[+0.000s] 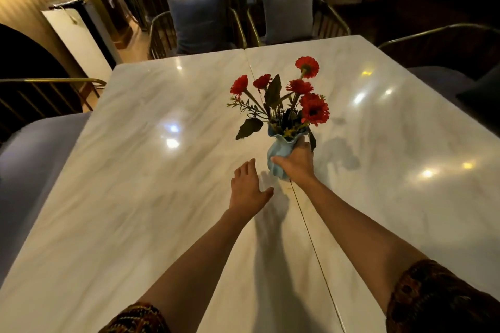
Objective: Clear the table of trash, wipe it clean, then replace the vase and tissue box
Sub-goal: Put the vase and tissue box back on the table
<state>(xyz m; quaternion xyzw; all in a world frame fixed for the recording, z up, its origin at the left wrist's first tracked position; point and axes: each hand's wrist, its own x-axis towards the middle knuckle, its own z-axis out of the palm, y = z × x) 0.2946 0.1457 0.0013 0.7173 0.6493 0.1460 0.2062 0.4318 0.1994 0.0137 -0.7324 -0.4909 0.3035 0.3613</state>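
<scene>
Right hand (pixel 296 162) grasps the blue vase (pixel 277 155); left hand (pixel 247 184) hovers, fingers spread.

The right hand (pixel 297 161) hides the ribbed pale-blue ceramic vase's (pixel 276 150) right side; whether its base touches the tabletop is unclear.
</scene>
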